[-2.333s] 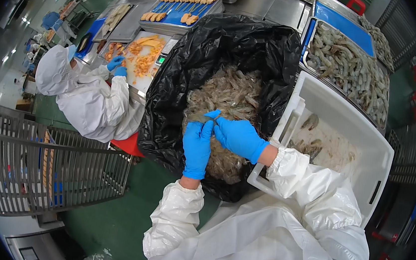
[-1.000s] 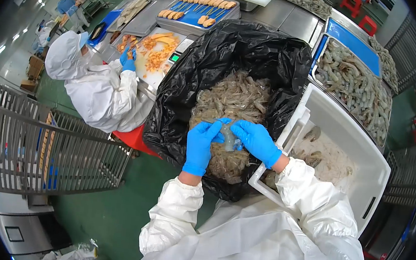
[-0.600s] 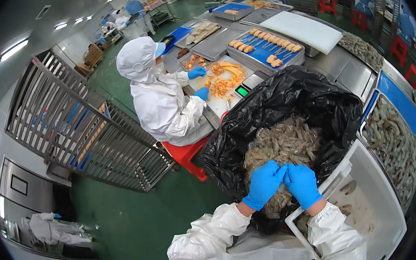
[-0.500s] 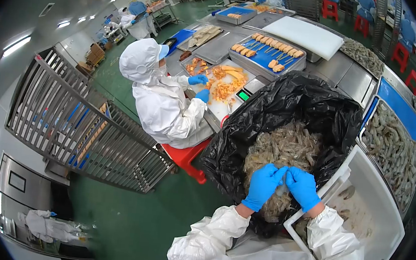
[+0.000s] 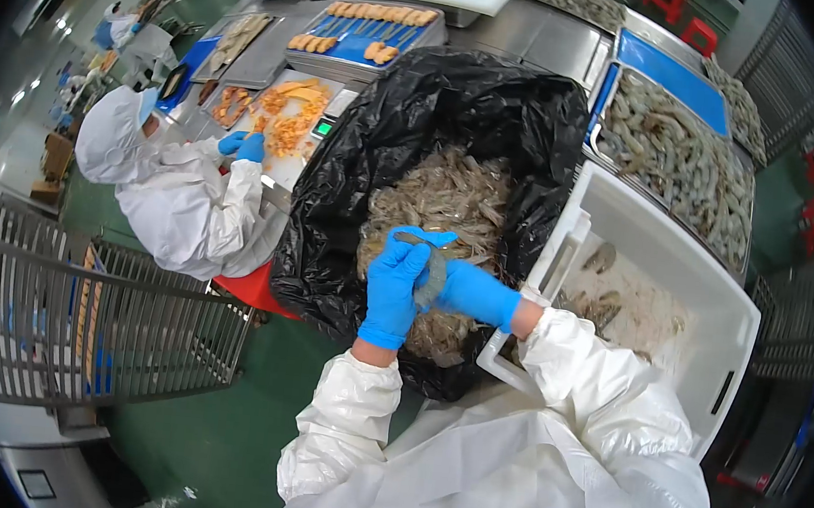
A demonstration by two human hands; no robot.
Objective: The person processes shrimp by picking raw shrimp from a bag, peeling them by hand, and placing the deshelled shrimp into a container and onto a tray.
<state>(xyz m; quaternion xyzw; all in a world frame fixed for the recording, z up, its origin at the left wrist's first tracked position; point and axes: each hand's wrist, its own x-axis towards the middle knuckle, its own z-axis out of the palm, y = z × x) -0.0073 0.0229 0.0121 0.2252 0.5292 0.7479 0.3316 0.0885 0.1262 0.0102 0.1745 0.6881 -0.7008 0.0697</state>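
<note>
A grey shrimp (image 5: 432, 278) is between my two blue-gloved hands, over a container lined with a black plastic bag (image 5: 335, 188). My left hand (image 5: 394, 287) is closed on one end of it, with the index finger stretched over the top. My right hand (image 5: 472, 292) grips the shrimp from the other side, its fingertips partly hidden behind it. Below both hands lies a heap of translucent shrimp shells (image 5: 442, 194) in the bag. Right beside the bag, a white bin (image 5: 718, 284) holds a few whole shrimp (image 5: 601, 258) on its bottom.
A tray heaped with shrimp (image 5: 672, 142) stands beyond the bin. At the left, a co-worker in white (image 5: 188, 184) handles orange pieces on a white board (image 5: 283, 169). Behind the bag are a small scale (image 5: 325, 127) and a tray of skewers (image 5: 369, 40). A metal rack (image 5: 98, 312) stands left.
The view swung left, then back. A grey shrimp now shows clearly between my hands, where the gloves earlier hid most of what they held. My right hand has moved against my left.
</note>
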